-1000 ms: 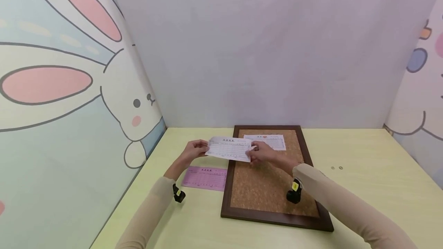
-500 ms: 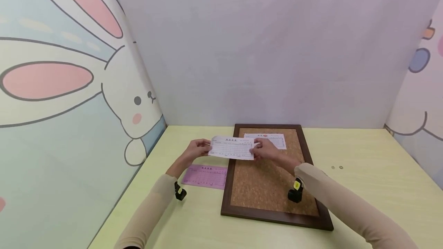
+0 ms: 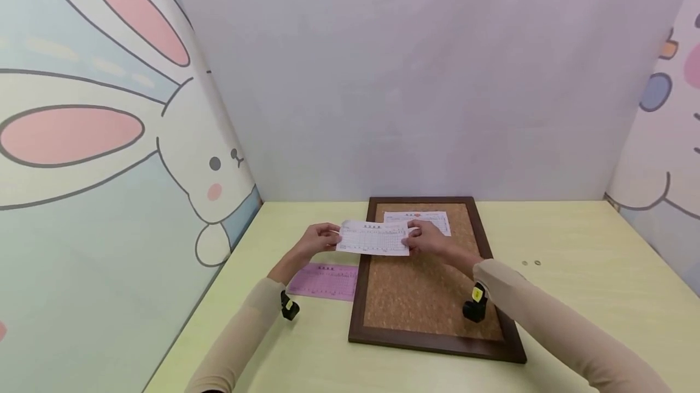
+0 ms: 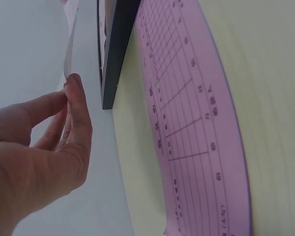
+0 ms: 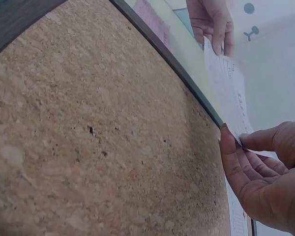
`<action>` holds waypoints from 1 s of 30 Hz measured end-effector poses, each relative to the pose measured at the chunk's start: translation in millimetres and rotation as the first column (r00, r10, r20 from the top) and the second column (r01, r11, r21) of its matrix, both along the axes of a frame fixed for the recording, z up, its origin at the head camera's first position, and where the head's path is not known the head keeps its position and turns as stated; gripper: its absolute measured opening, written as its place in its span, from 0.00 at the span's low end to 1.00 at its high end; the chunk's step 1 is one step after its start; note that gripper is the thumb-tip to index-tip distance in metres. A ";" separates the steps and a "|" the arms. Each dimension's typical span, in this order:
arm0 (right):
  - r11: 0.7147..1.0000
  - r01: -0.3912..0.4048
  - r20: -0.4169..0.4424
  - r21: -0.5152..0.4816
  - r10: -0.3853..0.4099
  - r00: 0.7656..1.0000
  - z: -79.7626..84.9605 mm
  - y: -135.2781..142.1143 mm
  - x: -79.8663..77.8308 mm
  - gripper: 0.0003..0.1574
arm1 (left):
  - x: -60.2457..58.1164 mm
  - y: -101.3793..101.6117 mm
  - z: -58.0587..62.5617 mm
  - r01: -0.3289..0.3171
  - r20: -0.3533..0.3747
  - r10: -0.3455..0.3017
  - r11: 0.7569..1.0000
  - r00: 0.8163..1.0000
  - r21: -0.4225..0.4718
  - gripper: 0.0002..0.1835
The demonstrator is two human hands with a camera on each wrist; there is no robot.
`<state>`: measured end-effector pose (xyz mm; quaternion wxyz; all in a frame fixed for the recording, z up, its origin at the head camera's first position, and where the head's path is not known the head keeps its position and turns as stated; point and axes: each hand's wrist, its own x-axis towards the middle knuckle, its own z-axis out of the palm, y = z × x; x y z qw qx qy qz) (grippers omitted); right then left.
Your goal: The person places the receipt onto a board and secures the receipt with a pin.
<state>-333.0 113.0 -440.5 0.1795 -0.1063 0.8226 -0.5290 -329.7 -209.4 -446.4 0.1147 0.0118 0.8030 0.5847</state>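
Note:
Between both hands a white printed form (image 3: 373, 239) is stretched out above the left edge of the corkboard (image 3: 426, 296). My left hand (image 3: 316, 241) pinches its left end between thumb and fingers; the left wrist view shows this left hand (image 4: 54, 132) gripping the sheet's edge. At the other end my right hand (image 3: 429, 239) pinches the paper, and in the right wrist view the right hand (image 5: 265, 172) has thumb and fingertip on it. Behind the held form, a second white form (image 3: 437, 220) with a small red spot lies on the board's upper part, partly covered.
A pink printed form (image 3: 325, 282) lies on the pale yellow table (image 3: 306, 344), left of the board. The board has a raised dark brown frame (image 3: 432, 344). Two small round objects (image 3: 531, 263) lie to its right. Walls stand on the left, back and right.
Both hands have shifted the white form slightly to the right, further over the corkboard. It now hangs more level than a second ago. The pink form and the board stay put.

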 end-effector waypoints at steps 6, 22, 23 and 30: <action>1.000 0.019 -0.025 0.012 -0.019 0.999 -0.8 12.3 0.8 0.38 | -2.0 12.6 2.1 0.029 0.001 -0.029 1.000 1.000 0.000 0.17; 0.996 0.068 -0.049 0.049 -0.066 0.997 -2.1 47.2 10.3 0.38 | -6.1 46.0 -3.7 0.109 -0.007 -0.109 0.994 0.994 0.010 0.16; 0.997 0.070 -0.048 0.044 -0.068 0.997 -2.9 49.7 10.2 0.38 | -6.1 48.1 -3.9 0.116 -0.008 -0.116 0.993 0.993 0.013 0.16; 0.999 0.041 -0.048 -0.011 -0.041 0.998 -5.6 66.0 12.2 0.37 | -4.8 61.2 -6.8 0.147 -0.004 -0.147 0.989 0.989 0.008 0.15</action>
